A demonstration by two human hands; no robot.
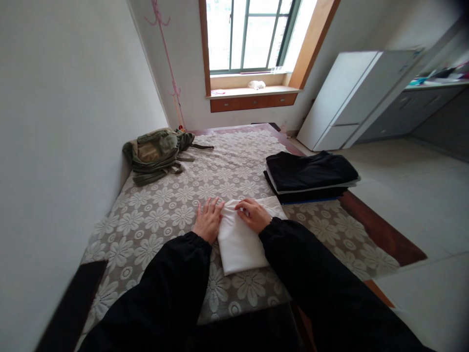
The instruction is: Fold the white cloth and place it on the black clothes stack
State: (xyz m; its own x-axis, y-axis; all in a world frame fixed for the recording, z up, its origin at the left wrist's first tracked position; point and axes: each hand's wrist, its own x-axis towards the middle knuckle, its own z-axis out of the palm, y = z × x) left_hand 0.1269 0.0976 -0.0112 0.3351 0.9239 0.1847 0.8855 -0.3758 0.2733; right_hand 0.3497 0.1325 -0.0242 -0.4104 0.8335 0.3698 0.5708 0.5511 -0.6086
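Note:
A folded white garment [242, 247] lies flat on the flower-patterned lace tablecloth [161, 195], close in front of me; what kind of garment it is cannot be made out. My left hand [208, 220] rests at its left edge, palm down, with the fingers spread and the fingertips by the upper left corner. On top of the cloth, my right hand [253, 215] has its fingers bent and drawn together, the tips at the fabric near the upper edge. Small creases run between the two hands. My right sleeve covers part of the garment's right side.
A stack of folded dark clothes [311, 171] stands to the right near the table's wooden edge [384, 230]. At the far left, a green backpack [157, 151] lies against the wall. Beyond are a pink coat stand [166, 49], a windowsill [252, 92] and a white fridge [344, 98].

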